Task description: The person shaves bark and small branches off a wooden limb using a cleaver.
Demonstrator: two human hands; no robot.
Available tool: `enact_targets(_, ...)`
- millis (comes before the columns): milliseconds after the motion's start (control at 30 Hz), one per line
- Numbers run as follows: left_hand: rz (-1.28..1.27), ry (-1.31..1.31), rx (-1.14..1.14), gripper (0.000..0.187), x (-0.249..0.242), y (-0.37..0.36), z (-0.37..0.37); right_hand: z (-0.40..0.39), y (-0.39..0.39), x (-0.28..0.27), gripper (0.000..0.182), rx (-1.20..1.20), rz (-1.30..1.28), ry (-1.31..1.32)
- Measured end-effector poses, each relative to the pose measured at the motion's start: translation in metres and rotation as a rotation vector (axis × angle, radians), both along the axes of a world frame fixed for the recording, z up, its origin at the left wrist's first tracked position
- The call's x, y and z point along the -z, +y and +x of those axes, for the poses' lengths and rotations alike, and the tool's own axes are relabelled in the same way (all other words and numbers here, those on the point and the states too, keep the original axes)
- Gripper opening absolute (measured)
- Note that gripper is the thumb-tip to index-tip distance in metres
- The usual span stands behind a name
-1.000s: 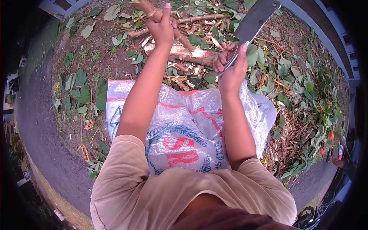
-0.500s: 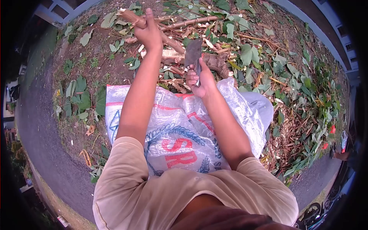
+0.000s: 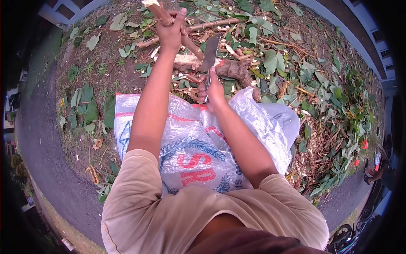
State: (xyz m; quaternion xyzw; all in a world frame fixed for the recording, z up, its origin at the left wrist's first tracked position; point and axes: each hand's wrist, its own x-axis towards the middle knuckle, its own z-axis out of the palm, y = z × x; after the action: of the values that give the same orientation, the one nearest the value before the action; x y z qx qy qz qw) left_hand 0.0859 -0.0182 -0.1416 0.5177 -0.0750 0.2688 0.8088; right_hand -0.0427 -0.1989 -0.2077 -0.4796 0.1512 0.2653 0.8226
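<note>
Newly lowered, cleaver (image 3: 211,54) is gripped at log (image 3: 232,70) in tightly curled right hand (image 3: 215,89); branch (image 3: 193,46) is held tilted in closed left hand (image 3: 170,34), lower end just beside cleaver, contact unclear, seemingly brought within striking reach

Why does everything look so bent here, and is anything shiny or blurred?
Head view: probably a wide lens, since the pavement bows and corners go black; head view: white glints on the plastic sack; head view: the cleaver looks fairly crisp.
</note>
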Motion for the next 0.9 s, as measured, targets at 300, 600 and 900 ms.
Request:
enact_targets(300,-0.092,0.163,-0.439,0.028,-0.014,0.0,-0.013,0.028,-0.034,-0.018,0.048,0.028,0.725,0.44)
enact_targets(600,0.09,0.059,-0.293,0.023,-0.011,-0.015,-0.004,0.022,-0.014,-0.038,0.056,0.544,0.16,-0.768)
enact_targets(900,0.269,0.143,-0.151,0.03,-0.015,0.01,-0.007,-0.001,0.005,0.012,0.054,-0.071,0.068,0.124)
